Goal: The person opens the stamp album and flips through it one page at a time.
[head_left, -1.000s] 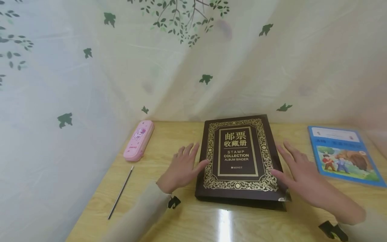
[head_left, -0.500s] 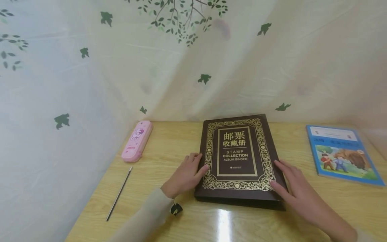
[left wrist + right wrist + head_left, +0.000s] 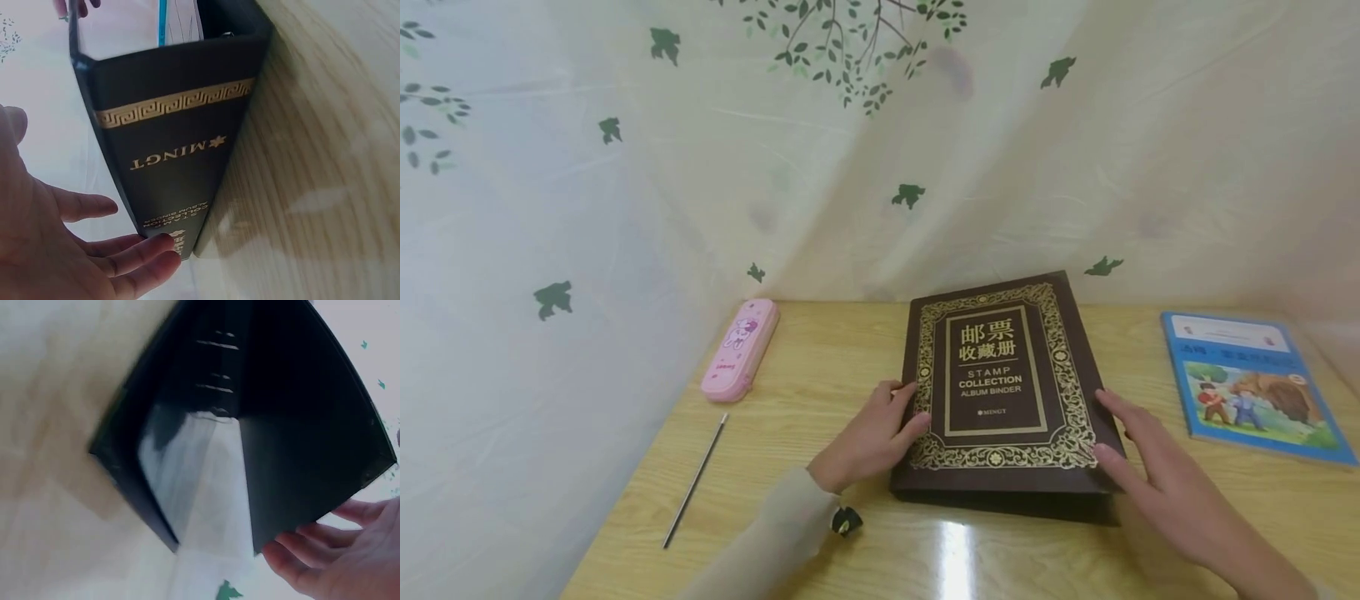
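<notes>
In the head view, a dark brown, rectangular stamp album binder (image 3: pixel 991 383) with gold ornamental borders and lettering is set on a pale wood-grain table (image 3: pixel 1037 562), between the two hands. Its front cover (image 3: pixel 1081 333) is partly raised at the right, where the edge is pinched by the thumb and fingers of the right hand (image 3: pixel 1172 487). The binder's left side is touched by the left hand (image 3: pixel 871 435), its fingers left relaxed. A pink, oblong pencil case (image 3: pixel 741 350) and a thin, dark, straight rod (image 3: pixel 695 483) are placed to the left; a blue picture book (image 3: pixel 1258 387) is laid at the right. A whitish curtain (image 3: pixel 820 167) printed with green bird shapes is hung behind.

In the left wrist view, the dark spine (image 3: pixel 175 147), marked with a gold key-pattern band and "MINGT", is met by the left fingertips.

In the right wrist view, the black interior is exposed, small shiny rings (image 3: pixel 217 389) are seen inside, and the raised cover's edge is held at the right fingertips.
</notes>
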Action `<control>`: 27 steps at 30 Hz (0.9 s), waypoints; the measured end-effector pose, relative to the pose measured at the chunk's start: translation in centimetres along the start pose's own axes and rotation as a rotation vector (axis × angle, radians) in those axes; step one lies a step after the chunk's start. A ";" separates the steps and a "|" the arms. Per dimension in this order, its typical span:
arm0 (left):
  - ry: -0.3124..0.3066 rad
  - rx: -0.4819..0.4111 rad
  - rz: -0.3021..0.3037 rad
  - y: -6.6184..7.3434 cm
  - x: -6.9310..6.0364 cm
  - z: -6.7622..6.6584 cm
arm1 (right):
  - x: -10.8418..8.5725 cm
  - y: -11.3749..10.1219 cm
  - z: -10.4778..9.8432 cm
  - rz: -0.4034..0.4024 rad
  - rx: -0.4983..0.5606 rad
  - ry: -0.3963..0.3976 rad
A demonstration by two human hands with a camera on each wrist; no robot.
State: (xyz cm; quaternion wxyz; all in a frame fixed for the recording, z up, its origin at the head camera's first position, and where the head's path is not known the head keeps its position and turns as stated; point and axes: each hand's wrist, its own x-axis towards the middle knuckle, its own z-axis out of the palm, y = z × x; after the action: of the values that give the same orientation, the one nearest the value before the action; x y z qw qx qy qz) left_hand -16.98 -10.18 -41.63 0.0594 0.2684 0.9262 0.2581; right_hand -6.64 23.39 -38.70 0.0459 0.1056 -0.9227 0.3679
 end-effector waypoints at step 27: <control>0.090 0.036 0.043 2.8 1.1 -0.5 | 2.1 -4.1 -2.6 -0.426 0.297 0.129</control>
State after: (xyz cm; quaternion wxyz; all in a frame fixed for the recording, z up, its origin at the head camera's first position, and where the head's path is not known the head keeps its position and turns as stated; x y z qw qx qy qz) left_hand -16.71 -7.85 -39.71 0.0071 0.2773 0.9265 0.2544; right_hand -7.69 21.93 -33.70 0.1650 0.2793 -0.8107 0.4874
